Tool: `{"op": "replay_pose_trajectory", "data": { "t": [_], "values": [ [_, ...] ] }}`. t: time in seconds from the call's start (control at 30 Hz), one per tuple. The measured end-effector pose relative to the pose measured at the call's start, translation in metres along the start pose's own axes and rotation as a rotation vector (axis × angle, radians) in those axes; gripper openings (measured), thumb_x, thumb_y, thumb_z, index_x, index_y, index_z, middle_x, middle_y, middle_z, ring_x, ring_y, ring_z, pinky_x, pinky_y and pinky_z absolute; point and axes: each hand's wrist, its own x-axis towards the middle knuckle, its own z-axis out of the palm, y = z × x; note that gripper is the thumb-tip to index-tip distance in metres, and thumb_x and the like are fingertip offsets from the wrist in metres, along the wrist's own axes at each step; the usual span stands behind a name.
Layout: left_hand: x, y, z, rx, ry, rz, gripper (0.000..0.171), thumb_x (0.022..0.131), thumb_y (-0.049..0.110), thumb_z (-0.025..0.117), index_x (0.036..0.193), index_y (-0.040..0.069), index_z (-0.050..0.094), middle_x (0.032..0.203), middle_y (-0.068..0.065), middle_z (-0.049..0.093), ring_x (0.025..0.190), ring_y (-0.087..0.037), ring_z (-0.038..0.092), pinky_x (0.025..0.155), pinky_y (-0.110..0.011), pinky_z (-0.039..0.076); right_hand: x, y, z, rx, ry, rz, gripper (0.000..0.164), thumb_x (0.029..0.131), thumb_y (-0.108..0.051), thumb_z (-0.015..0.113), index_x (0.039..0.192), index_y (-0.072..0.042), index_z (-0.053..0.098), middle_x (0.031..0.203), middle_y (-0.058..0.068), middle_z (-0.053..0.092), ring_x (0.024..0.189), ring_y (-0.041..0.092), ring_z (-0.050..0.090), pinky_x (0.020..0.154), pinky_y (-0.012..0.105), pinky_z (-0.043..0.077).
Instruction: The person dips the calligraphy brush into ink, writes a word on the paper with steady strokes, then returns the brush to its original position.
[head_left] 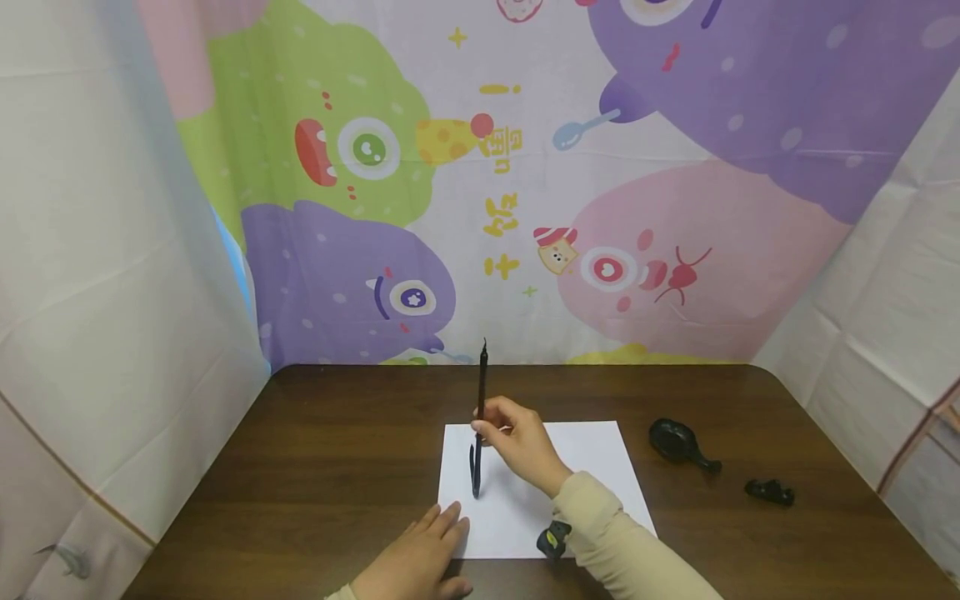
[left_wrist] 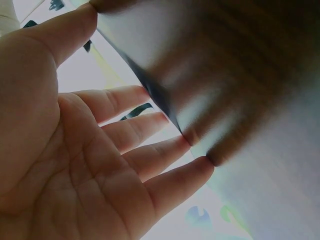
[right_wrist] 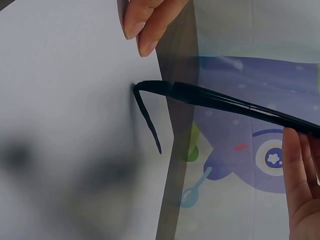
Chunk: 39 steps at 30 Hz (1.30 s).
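My right hand (head_left: 521,437) pinches the dark handle of a writing brush (head_left: 481,392), held nearly upright over a white sheet of paper (head_left: 592,458). In the right wrist view, the brush's black bristles (right_wrist: 155,87) touch the sheet and bend at the lower end of a thin black stroke (right_wrist: 148,122). My left hand (head_left: 420,554) lies palm down at the sheet's near left corner, its fingers spread and fairly straight. Its palm and fingers (left_wrist: 150,155) fill much of the left wrist view.
A black dish with a round bowl and short handle (head_left: 678,442) sits right of the paper. Farther right lies a small, knobbly black piece (head_left: 770,492). Beside my right sleeve is a small black object with a yellow mark (head_left: 553,540). A cartoon-printed curtain (head_left: 525,317) hangs behind the brown table (head_left: 337,450).
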Motion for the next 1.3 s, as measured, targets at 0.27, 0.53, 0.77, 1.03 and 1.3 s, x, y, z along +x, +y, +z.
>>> {"op": "replay_pose_trajectory", "data": {
  "t": [0.27, 0.53, 0.77, 1.03, 1.3],
  "values": [
    [-0.001, 0.0, 0.0, 0.002, 0.009, 0.003, 0.074, 0.081, 0.049, 0.073, 0.137, 0.003, 0.054, 0.148, -0.02, 0.047, 0.132, -0.045, 0.047, 0.096, -0.06, 0.048, 0.0, -0.002, -0.001, 0.002, 0.0, 0.011, 0.01, 0.09, -0.009, 0.069, 0.1, -0.005, 0.066, 0.089, 0.011, 0.072, 0.075, 0.015, 0.071, 0.067, 0.023, 0.059],
    [-0.001, 0.0, -0.001, 0.001, -0.011, -0.009, 0.074, 0.082, 0.05, 0.072, 0.138, 0.005, 0.054, 0.149, -0.019, 0.046, 0.134, -0.044, 0.046, 0.098, -0.059, 0.047, 0.005, -0.005, -0.009, 0.022, 0.021, 0.0, 0.014, 0.09, -0.009, 0.068, 0.101, -0.001, 0.065, 0.089, 0.012, 0.071, 0.076, 0.018, 0.071, 0.069, 0.025, 0.06],
    [-0.001, 0.0, -0.001, 0.007, -0.004, -0.005, 0.075, 0.082, 0.05, 0.072, 0.138, 0.005, 0.053, 0.149, -0.019, 0.046, 0.134, -0.044, 0.046, 0.098, -0.06, 0.047, 0.013, -0.006, -0.017, 0.005, 0.115, -0.039, 0.01, 0.09, -0.011, 0.069, 0.099, -0.006, 0.064, 0.087, 0.01, 0.07, 0.079, 0.016, 0.067, 0.07, 0.021, 0.057],
    [0.0, -0.001, -0.001, 0.002, -0.007, 0.001, 0.074, 0.082, 0.05, 0.072, 0.138, 0.005, 0.053, 0.149, -0.019, 0.047, 0.133, -0.044, 0.047, 0.097, -0.06, 0.048, 0.016, 0.002, -0.014, 0.002, 0.152, -0.039, 0.008, 0.091, -0.008, 0.068, 0.097, -0.009, 0.063, 0.088, 0.01, 0.071, 0.082, 0.025, 0.07, 0.072, 0.021, 0.057],
    [-0.002, 0.0, 0.0, 0.009, 0.009, 0.004, 0.074, 0.082, 0.049, 0.073, 0.137, 0.004, 0.054, 0.148, -0.019, 0.048, 0.132, -0.045, 0.048, 0.096, -0.06, 0.049, 0.014, 0.007, -0.008, 0.014, 0.163, -0.011, 0.008, 0.09, -0.006, 0.068, 0.096, -0.008, 0.063, 0.089, 0.011, 0.071, 0.084, 0.028, 0.071, 0.074, 0.021, 0.058]
  ]
}}
